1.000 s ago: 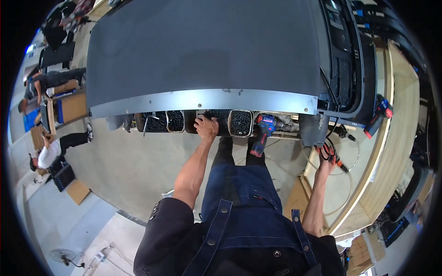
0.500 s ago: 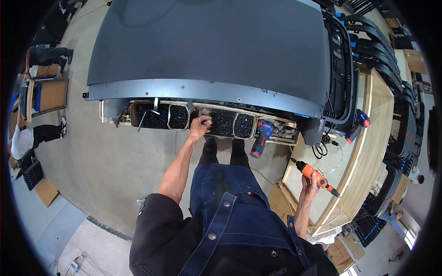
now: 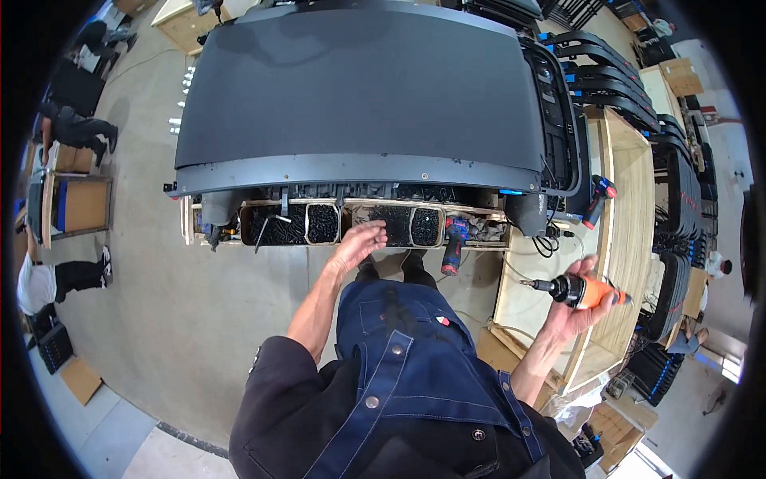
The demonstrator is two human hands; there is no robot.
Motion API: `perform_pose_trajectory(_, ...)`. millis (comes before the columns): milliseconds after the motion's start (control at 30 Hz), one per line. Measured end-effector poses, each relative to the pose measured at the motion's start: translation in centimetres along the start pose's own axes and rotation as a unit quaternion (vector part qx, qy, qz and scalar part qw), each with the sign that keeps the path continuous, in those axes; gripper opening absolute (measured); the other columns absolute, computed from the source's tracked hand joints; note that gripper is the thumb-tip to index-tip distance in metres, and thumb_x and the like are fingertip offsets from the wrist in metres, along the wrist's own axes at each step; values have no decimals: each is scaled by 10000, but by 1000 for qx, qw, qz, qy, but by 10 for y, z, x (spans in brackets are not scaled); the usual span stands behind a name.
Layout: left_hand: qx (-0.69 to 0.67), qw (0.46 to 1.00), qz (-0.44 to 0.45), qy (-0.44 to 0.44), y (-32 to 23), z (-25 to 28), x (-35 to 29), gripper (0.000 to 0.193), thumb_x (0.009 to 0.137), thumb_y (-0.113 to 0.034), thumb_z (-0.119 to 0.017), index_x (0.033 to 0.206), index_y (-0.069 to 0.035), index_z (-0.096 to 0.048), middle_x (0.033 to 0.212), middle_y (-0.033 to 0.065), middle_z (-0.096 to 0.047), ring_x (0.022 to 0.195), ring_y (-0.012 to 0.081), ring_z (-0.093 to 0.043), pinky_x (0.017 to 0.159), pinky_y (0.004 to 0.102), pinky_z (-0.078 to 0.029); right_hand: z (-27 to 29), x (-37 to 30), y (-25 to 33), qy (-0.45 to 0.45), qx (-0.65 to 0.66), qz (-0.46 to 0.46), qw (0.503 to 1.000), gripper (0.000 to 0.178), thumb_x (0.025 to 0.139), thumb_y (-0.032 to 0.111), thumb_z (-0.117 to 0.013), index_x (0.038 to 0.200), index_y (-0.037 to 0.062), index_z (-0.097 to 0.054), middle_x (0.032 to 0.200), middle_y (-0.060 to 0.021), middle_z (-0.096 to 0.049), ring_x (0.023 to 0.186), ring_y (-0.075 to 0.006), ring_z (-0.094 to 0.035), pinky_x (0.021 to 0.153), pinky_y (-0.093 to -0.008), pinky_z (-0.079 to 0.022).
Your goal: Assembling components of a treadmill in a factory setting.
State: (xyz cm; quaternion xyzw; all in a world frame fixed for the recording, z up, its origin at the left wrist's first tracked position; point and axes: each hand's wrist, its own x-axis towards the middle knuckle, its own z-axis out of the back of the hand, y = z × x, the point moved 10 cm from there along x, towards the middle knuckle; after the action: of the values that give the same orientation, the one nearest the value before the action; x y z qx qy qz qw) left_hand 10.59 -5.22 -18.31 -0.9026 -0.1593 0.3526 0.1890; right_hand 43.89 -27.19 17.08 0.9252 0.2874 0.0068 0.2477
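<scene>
- clasping an orange and black power driver (image 3: 592,293), the right hand (image 3: 568,319) has its fingers wrapped around the body, and the bit (image 3: 527,282) points left.
- the power driver is held up to the right of the person's apron (image 3: 431,367), near the long wooden box (image 3: 626,275).
- the left hand (image 3: 359,244) is at the near edge of a wide bin (image 3: 356,215), thumb and fingers bent and drawn close together; i cannot tell whether a small piece is pinched between them.
- the wide bin shows a bare patch on its left side and dark small pieces (image 3: 392,227) on its right.
- just left of it stands a narrow bin (image 3: 323,225) full of black bits, and beyond that a larger bin (image 3: 283,231) of dark pieces with a bent metal rod (image 3: 271,226) across it.
- on the right of the wide bin is another filled bin (image 3: 427,229), then a blue and red cordless drill (image 3: 455,243) and a crumpled rag (image 3: 488,230).
- a big grey panel (image 3: 359,96) lies behind the bins.
- a second cordless drill (image 3: 597,207) is beside the wooden box, near a looped black cable (image 3: 546,245).
- two co-workers, one in dark clothes (image 3: 76,128) and one in a white top (image 3: 40,279), are off to the left.
</scene>
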Motion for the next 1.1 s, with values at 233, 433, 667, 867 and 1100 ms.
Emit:
perform_pose_trajectory(233,85,992,-5,92,-14,-88,-41,389,1065,-222,-557,1366,24,-550,1048,90,-688,925,162,-676,849,310,-583,-37,-22,-68,35,-198,-5,979,458,832,163,-746,1225,38,-547,1243,-194,-636,974,-276,-674,979,-511,-534)
perform_pose_trajectory(433,89,980,20,178,-19,-156,-76,298,1086,-271,-511,1221,-12,-570,1047,132,-691,922,204,-686,843,332,-580,-44,-30,-100,44,-250,-18,967,586,872,202,-746,1366,110,-445,1177,-176,-665,933,-272,-697,922,-495,-552)
perform_pose_trajectory(667,188,977,-24,94,-22,-198,-74,281,1016,-273,-662,1151,-30,-622,858,19,-632,773,104,-604,700,244,-496,-46,-12,-80,61,-285,4,957,535,897,218,-730,1350,65,-491,1144,-152,-658,938,-252,-692,941,-464,-555)
perform_pose_trajectory(867,95,991,-18,91,-17,-240,-56,245,1025,-252,-646,1150,-42,-628,817,4,-602,706,92,-545,631,249,-439,-33,14,-49,52,-235,22,970,464,883,161,-711,1291,29,-533,1127,-168,-670,949,-267,-707,889,-447,-582)
perform_pose_trajectory(1100,-61,991,63,100,14,-292,-28,207,1052,-219,-591,1175,-54,-610,1025,126,-714,704,112,-567,622,262,-480,-17,47,-8,27,-259,52,964,448,853,197,-736,1239,64,-552,1112,-135,-662,945,-258,-689,977,-501,-529)
